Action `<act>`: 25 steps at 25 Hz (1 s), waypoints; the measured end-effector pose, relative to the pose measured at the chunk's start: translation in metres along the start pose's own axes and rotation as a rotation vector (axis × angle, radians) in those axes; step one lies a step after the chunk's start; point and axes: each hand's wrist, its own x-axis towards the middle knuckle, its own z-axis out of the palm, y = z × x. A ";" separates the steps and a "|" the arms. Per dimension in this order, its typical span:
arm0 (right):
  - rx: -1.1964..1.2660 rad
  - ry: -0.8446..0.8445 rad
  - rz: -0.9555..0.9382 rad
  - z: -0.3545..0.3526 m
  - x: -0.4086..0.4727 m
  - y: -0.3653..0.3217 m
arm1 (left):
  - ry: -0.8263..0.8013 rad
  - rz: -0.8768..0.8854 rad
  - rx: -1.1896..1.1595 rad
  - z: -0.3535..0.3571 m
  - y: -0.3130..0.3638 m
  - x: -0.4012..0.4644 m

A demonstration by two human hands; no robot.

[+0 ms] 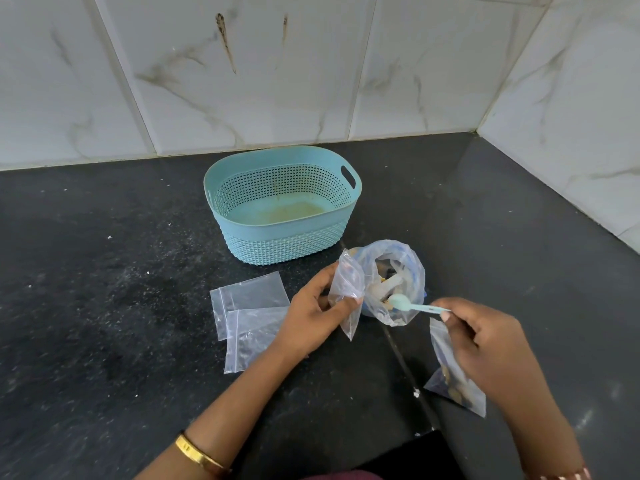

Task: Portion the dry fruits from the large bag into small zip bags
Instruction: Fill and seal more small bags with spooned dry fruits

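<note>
Setting: a black speckled stone surface (104, 271) in a corner of white marble-patterned wall tiles (242, 81), seen from above by a head-worn camera
Left hand (313, 313): fingers and thumb curled around a small clear zip bag (346, 292), holding it upright just left of the large bag, the two plastics touching; a gold bangle (199, 455) sits on this wrist
Right hand (481, 341): fingers pinching the handle of a small light-blue spoon (412, 305), and also gripping the top of a second small zip bag
Spoon: held roughly level, its round bowl at the front edge of the large bag's open mouth; what lies in the bowl cannot be told
Large bag (394, 282): clear plastic, standing open on the surface between the two hands, with mixed dry fruits (388, 275) visible inside
Filled zip bag (453, 375): hangs down from the right hand, with brown pieces gathered at its lower end
Spare zip bags (249, 317): two flat clear ones, overlapping, lying on the surface left of the left hand
Basket (282, 204): a blue-green perforated plastic basket with a handle slot, behind the bags near the wall, its floor stained
</note>
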 end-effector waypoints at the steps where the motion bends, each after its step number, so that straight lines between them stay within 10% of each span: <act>1: -0.041 -0.025 0.001 0.002 -0.002 -0.001 | -0.003 -0.003 -0.001 0.000 0.000 0.000; 11: -0.165 0.210 -0.132 0.028 0.018 -0.008 | -0.006 -0.005 0.005 -0.001 0.003 -0.001; 25: -0.225 0.115 -0.111 0.030 0.034 -0.006 | -0.003 -0.026 0.012 -0.001 0.003 -0.001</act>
